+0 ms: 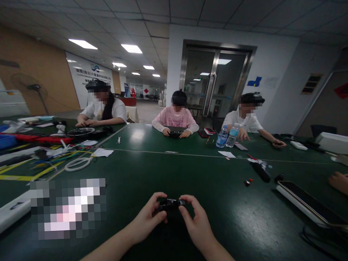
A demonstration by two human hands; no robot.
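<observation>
A small black object [170, 203] with shiny edges is held just above the green table [224, 228], in the lower middle of the view. My left hand [150, 216] grips its left end between thumb and fingers. On the other side, my right hand [195, 218] pinches its right end with thumb and forefinger. The exact kind of object is too small and dark to make out, and my fingers cover both its ends.
Left lie a white box-like bar [13, 212], a white cable coil [77, 164] and tangled wires. Right are a phone [306, 199] on a white box, a black cable [320, 239] and a black tool [260, 171]. Two water bottles [222, 137] stand farther back. Several people sit around the table.
</observation>
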